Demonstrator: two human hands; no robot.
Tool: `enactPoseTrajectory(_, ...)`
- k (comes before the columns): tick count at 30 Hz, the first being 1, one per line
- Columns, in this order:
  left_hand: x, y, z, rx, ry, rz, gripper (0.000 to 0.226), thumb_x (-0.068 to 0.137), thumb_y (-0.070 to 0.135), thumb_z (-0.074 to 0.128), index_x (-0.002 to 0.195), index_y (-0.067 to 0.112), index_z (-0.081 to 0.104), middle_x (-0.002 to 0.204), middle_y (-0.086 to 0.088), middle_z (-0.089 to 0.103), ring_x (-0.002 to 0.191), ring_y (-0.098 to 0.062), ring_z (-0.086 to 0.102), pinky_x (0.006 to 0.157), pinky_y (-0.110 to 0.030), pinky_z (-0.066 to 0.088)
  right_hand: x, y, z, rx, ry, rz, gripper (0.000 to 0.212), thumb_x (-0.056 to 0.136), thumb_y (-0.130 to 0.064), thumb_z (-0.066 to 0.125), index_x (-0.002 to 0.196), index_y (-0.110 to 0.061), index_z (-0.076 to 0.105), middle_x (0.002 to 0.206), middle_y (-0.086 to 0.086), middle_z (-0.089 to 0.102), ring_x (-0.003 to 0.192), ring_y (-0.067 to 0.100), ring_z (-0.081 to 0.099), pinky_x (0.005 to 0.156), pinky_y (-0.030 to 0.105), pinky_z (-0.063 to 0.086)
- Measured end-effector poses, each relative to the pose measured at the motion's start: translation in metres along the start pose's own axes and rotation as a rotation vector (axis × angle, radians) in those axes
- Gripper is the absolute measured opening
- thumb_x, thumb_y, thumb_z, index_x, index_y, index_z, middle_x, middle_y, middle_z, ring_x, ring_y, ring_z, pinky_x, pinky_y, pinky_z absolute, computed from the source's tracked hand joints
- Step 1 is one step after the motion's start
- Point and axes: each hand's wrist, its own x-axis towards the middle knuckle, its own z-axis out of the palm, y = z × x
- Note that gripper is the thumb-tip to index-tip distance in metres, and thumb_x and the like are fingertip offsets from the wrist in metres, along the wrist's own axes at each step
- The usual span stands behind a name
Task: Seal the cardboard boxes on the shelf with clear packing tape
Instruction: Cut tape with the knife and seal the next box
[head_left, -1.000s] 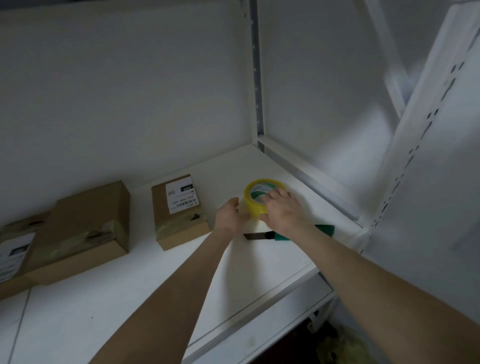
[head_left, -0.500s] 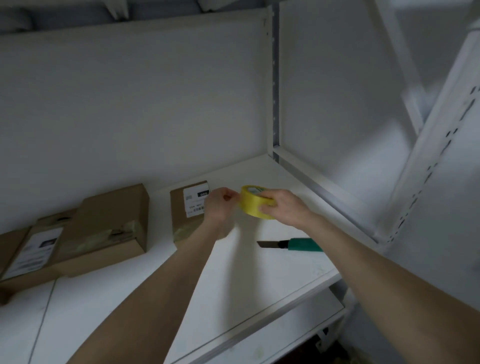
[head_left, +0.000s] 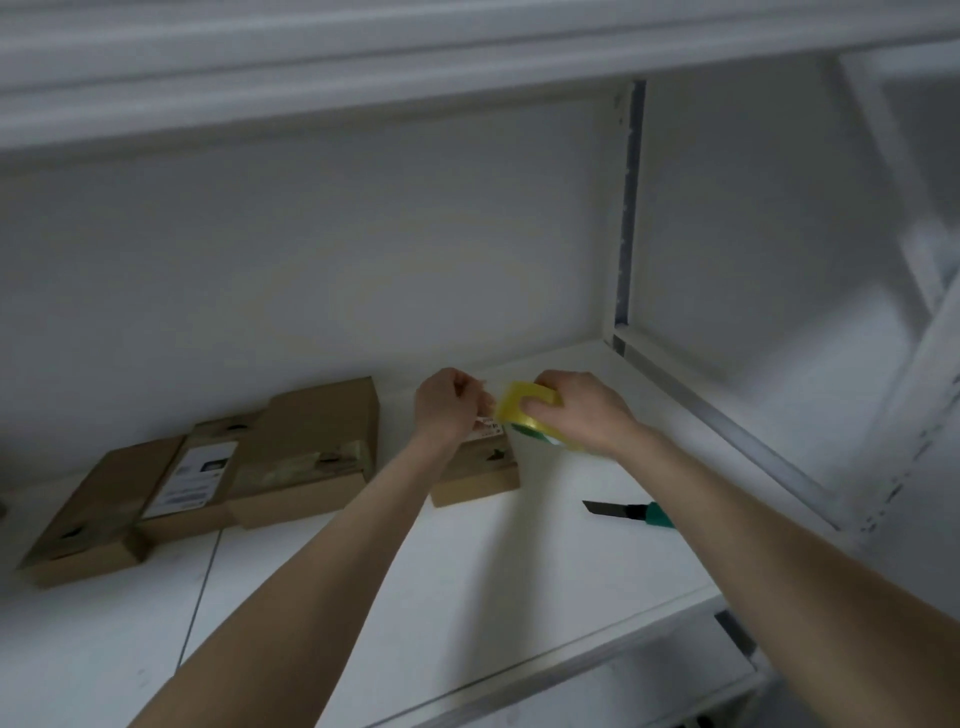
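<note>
Nearest, a utility knife with a green handle (head_left: 631, 513) lies on the white shelf board (head_left: 467, 597), probably kept ready for cutting. Behind it, the right hand (head_left: 579, 410) has its grip closed around the yellowish roll of clear packing tape (head_left: 519, 415). The roll is held in the air just over the small brown cardboard box (head_left: 478, 478), I think so that the strip can go down on it. The left hand (head_left: 447, 405) has its fingers curled right at the roll's edge. I judge it seeks the free end, but I cannot tell if it pinches anything. Larger flat cardboard boxes (head_left: 311, 452) lie further left, overlapping. Behind them stands a white back wall (head_left: 363, 260), with another shelf (head_left: 363, 62) above.
</note>
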Motion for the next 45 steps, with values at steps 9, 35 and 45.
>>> enactPoseTrajectory(9, -0.007, -0.004, -0.019, -0.243, -0.011, -0.082, 0.017, 0.097, 0.007, 0.048, 0.082, 0.007, 0.056, 0.072, -0.006, 0.064, 0.062, -0.014, 0.062, 0.047, -0.02, 0.049, 0.009, -0.02, -0.007, -0.127, -0.008, 0.02, 0.042, 0.087, -0.064, 0.048, 0.069, -0.026, 0.054, 0.077, -0.002, 0.059, 0.081, 0.021, 0.059, 0.059, 0.029, 0.035)
enactPoseTrajectory(35, 0.01, -0.026, -0.058, -0.362, 0.21, -0.172, 0.021, 0.092, 0.014, 0.062, 0.073, 0.01, 0.058, 0.065, -0.004, 0.061, 0.058, -0.014, 0.055, 0.047, -0.021, 0.041, 0.025, -0.008, -0.042, 0.294, -0.199, 0.124, 0.044, 0.083, -0.053, 0.068, 0.064, -0.015, 0.055, 0.055, -0.003, 0.056, 0.051, 0.011, 0.052, 0.051, 0.02, 0.04)
enactPoseTrajectory(45, 0.005, -0.083, -0.072, -0.331, 0.252, -0.301, 0.028, 0.094, 0.009, 0.058, 0.067, 0.004, 0.056, 0.054, -0.006, 0.053, 0.038, -0.013, 0.043, 0.034, -0.017, 0.031, 0.048, 0.017, -0.023, -0.084, -0.268, 0.073, 0.038, 0.082, -0.059, 0.065, 0.098, -0.025, 0.07, 0.095, -0.004, 0.067, 0.087, 0.014, 0.062, 0.077, 0.029, 0.049)
